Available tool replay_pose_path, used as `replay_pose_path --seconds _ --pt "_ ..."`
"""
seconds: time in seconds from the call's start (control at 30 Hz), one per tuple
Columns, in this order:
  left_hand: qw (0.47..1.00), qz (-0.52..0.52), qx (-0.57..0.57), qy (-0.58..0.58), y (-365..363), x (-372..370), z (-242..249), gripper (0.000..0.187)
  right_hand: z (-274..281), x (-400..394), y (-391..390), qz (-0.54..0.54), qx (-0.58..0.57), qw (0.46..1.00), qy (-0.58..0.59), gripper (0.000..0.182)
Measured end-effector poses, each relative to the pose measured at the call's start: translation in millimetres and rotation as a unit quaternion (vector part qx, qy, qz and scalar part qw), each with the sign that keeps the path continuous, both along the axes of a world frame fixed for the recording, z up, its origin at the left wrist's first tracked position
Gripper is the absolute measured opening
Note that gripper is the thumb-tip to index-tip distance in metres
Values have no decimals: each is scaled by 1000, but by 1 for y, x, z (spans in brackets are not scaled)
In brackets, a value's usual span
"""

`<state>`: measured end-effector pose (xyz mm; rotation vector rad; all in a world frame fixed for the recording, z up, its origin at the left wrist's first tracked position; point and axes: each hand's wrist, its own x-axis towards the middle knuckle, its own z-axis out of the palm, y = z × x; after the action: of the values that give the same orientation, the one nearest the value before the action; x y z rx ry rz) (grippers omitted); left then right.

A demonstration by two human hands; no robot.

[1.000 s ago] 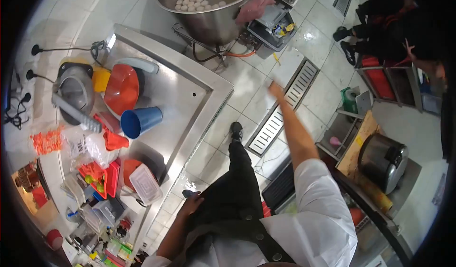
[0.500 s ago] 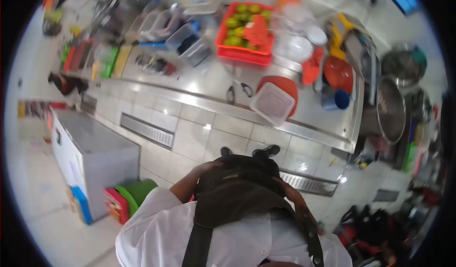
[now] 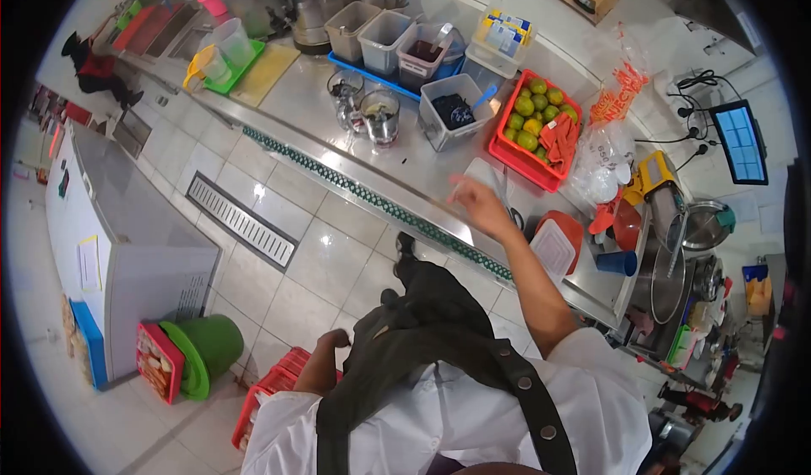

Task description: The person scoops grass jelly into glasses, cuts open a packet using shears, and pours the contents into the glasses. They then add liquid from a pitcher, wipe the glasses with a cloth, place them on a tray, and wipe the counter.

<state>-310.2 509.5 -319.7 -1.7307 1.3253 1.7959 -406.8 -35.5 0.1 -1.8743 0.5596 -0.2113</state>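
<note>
My right hand (image 3: 481,206) reaches over the front edge of the steel counter (image 3: 279,107), fingers apart, with nothing visible in it. A pale flat piece (image 3: 488,177) lies just behind it, partly covered by the hand. Close by are black scissor handles (image 3: 517,218) and a clear plastic lid (image 3: 553,251) on a red one. Left of the hand stand two glasses with dark contents, the nearer glass (image 3: 381,120) beside a tub of dark jelly-like pieces (image 3: 457,113). My left hand (image 3: 335,338) hangs low beside my dark apron; its fingers are too small and shadowed to read.
A red basket of green citrus (image 3: 536,116), several tubs on a blue tray (image 3: 384,78) and a blue cup (image 3: 617,262) stand on the counter. A tablet (image 3: 739,145) is on the wall. Floor level holds a white chest (image 3: 127,221), a green bucket (image 3: 203,344) and red crates (image 3: 283,382).
My right hand has left the apron and stretched forward to the counter. My left hand has dropped away from the apron to my side. The view has turned left along the counter.
</note>
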Motion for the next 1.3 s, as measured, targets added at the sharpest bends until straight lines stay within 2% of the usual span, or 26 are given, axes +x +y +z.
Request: replay_pose_path --seconds 0.03,0.07,0.13,0.17,0.2,0.23,0.27,0.3,0.37,0.43,0.53,0.57,0.6,0.67,0.73,0.83,0.93,0.97,1.0,1.07,1.1,1.13,1.17,1.2,1.23,1.3 --pt "977 185 -100 -25 -21 21 12 44 36 22 -13 -44 -25 998 -40 29" --pt "910 362 -194 -49 -40 42 22 41 38 39 -36 -79 -24 991 -105 26" --pt "821 471 -309 -93 -95 91 47 31 39 65 -75 -170 3 966 -193 23" --pt "760 494 -410 -104 -139 116 84 22 41 78 -93 -222 26 951 -215 23" --pt "700 595 -395 -15 -189 141 149 19 43 90 -111 -244 11 941 -236 25" --pt "629 639 -439 -47 -228 160 176 26 43 98 -124 -266 -1 930 -252 26" --pt "628 586 -488 -154 -265 180 212 36 41 104 -130 -289 -12 920 -266 28" --pt "607 613 -476 -173 -303 193 252 51 40 113 -135 -282 1 920 -272 28" --pt "562 593 -560 -139 -353 236 257 78 47 135 -130 -206 20 942 -263 27" --pt "634 566 -517 -105 -388 270 274 86 55 151 -105 -131 58 963 -229 23" --pt "751 486 -445 37 -412 319 272 50 65 162 -56 11 35 997 -72 23" --pt "767 439 -465 45 -418 327 277 41 72 163 -41 67 37 997 -17 24" --pt "780 390 -487 53 -426 333 283 33 72 165 -26 101 63 993 0 26" --pt "829 397 -370 139 -437 337 291 25 74 185 -6 153 112 982 4 29" --pt "802 377 -421 191 -444 337 297 20 90 225 13 186 167 968 -15 30" --pt "788 343 -447 246 -444 336 258 39 124 326 37 212 221 948 -85 33" --pt "732 362 -494 298 -435 325 243 50 105 457 60 222 260 938 -48 34" --pt "715 362 -506 319 -427 328 240 54 95 504 69 213 314 921 -91 36" --pt "698 358 -516 343 -417 340 239 58 87 556 73 206 285 934 -58 46" --pt "743 268 -546 278 -390 376 242 56 60 656 75 87 179 979 -53 68" --pt "760 220 -559 246 -378 402 244 55 19 703 66 39 83 990 -104 66" --pt "805 229 -463 292 -361 436 253 54 -22 751 57 -19 -21 990 -141 64" --pt "839 235 -361 333 -339 474 262 54 -35 780 45 -7 -64 988 -141 60" --pt "830 237 -389 321 -315 501 247 50 -35 804 36 7 -108 984 -143 56" --pt "811 262 -367 373 -292 526 215 44 -29 817 32 25 -25 993 -109 48" --pt "787 405 -246 396 -236 579 213 37 -21 813 35 45 147 987 -40 36"
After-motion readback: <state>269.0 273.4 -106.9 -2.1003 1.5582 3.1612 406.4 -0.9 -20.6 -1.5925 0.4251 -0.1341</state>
